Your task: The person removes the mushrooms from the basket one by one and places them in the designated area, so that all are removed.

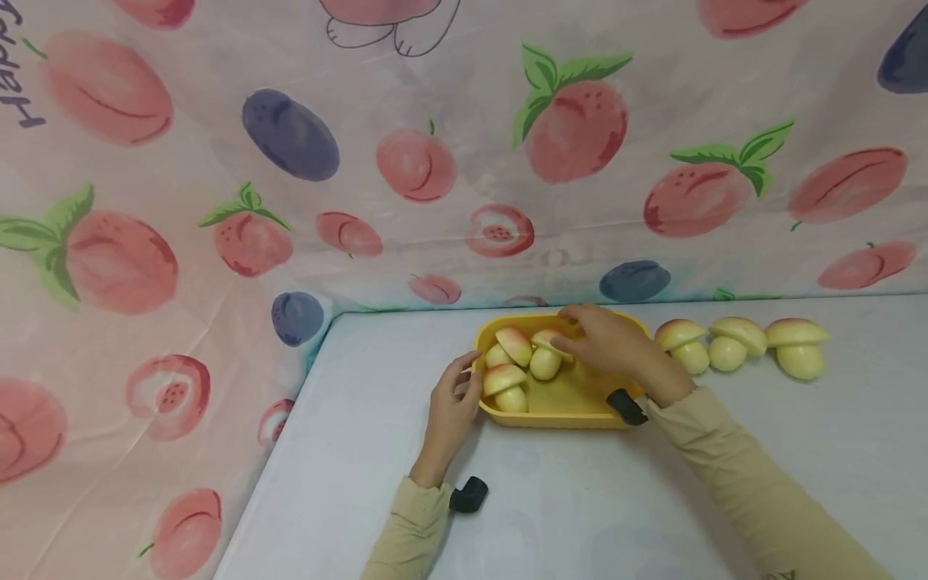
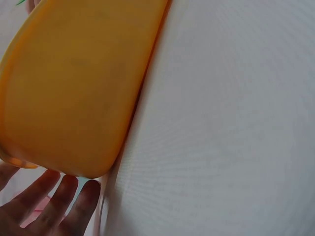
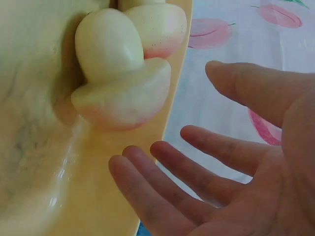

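Note:
A yellow tray (image 1: 565,419) holds three mushrooms, each with a pale stem and a cap blushed red. One mushroom (image 1: 511,346) lies at the back left, another (image 1: 505,390) in front of it, and a third (image 1: 545,362) just to their right. My right hand (image 1: 609,342) reaches over the tray's back rim, fingers spread and nothing between them; in the right wrist view its fingertips are close beside the nearest mushroom (image 3: 120,96). At the tray's left end, my left hand (image 1: 453,407) touches the outer wall with its fingertips, seen from below the rim in the left wrist view.
To the right of the tray, a row of three more mushrooms stands on the white table: one mushroom (image 1: 683,345) near the tray, a middle mushroom (image 1: 735,342) and an outer mushroom (image 1: 797,346). A fruit-printed cloth (image 1: 464,97) rises behind the table's back edge and along its left side.

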A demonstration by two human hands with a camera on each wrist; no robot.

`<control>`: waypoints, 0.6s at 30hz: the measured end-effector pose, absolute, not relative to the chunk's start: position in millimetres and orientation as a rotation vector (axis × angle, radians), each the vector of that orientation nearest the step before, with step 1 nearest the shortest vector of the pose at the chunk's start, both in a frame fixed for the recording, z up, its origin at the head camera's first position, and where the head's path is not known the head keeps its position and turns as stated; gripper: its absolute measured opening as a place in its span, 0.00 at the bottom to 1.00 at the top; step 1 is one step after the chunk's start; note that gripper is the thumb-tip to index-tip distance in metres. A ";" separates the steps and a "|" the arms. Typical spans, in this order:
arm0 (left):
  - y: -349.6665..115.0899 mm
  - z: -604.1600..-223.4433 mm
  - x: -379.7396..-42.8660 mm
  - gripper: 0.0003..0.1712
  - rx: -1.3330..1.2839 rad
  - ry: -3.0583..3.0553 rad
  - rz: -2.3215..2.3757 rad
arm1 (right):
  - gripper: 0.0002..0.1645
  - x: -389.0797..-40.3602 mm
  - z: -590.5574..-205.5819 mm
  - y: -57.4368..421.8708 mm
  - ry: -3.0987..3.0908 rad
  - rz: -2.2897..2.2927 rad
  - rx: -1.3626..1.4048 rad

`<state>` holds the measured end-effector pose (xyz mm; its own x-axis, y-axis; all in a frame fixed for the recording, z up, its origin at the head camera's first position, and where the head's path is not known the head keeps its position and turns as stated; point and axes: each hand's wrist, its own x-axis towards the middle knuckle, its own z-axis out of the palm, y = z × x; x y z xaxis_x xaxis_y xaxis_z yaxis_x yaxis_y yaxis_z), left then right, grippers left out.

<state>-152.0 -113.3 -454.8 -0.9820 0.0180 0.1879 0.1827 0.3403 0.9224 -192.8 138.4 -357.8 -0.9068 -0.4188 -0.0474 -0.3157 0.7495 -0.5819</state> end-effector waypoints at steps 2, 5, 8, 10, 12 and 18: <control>-112.3 -453.9 -152.1 0.20 -0.177 -2.452 -1.712 | 0.32 -194.4 -358.7 136.7 2.768 -0.883 -0.580; -110.1 -446.2 -149.2 0.20 -0.171 -2.459 -1.715 | 0.32 -195.8 -359.8 134.5 2.753 -0.898 -0.569; -108.0 -432.7 -143.2 0.20 -0.181 -2.466 -1.723 | 0.32 -197.1 -361.3 132.8 2.723 -0.924 -0.561; -107.2 -423.8 -138.7 0.20 -0.191 -2.469 -1.727 | 0.31 -197.8 -362.3 131.8 2.708 -0.936 -0.568; -106.8 -418.9 -135.7 0.20 -0.197 -2.471 -1.724 | 0.29 -199.0 -364.0 131.2 2.691 -0.948 -0.582; -106.8 -415.8 -133.9 0.19 -0.200 -2.476 -1.716 | 0.24 -201.0 -366.0 129.1 2.657 -0.963 -0.586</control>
<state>-133.9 -106.8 -415.8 -0.9838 0.0389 0.1751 0.1776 0.3473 0.9208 -201.0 129.1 -366.0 -0.8866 -0.4518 -0.0992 -0.2835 0.7001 -0.6553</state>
